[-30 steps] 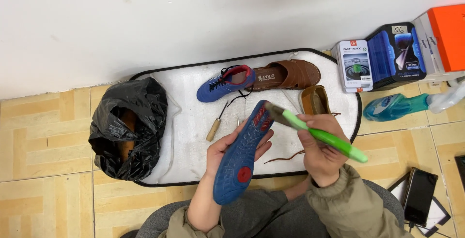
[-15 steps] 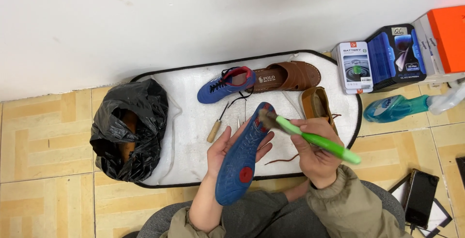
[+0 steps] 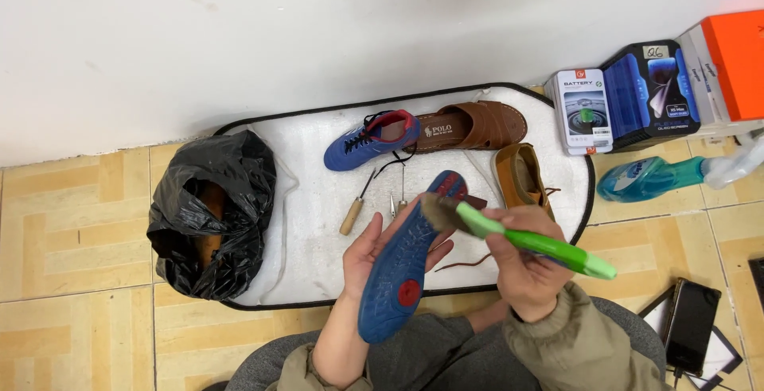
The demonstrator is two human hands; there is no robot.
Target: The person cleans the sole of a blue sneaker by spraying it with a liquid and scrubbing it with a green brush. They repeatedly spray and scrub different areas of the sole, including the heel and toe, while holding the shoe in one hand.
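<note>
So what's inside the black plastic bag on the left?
Through the black plastic bag's opening, something brown shows, possibly a shoe; the plastic covers the rest.

Blue shoe (image 3: 402, 268) sole-up w/ green brush (image 3: 517, 236) bristles on sole.

On the mat (image 3: 318, 256) before me: two shoes (image 3: 372, 140) at the far edge, awl (image 3: 356, 208) nearer. Bag (image 3: 211, 216) lies left (overlapping the mat), boxes (image 3: 629, 97) and bottle (image 3: 649, 178) right
</note>
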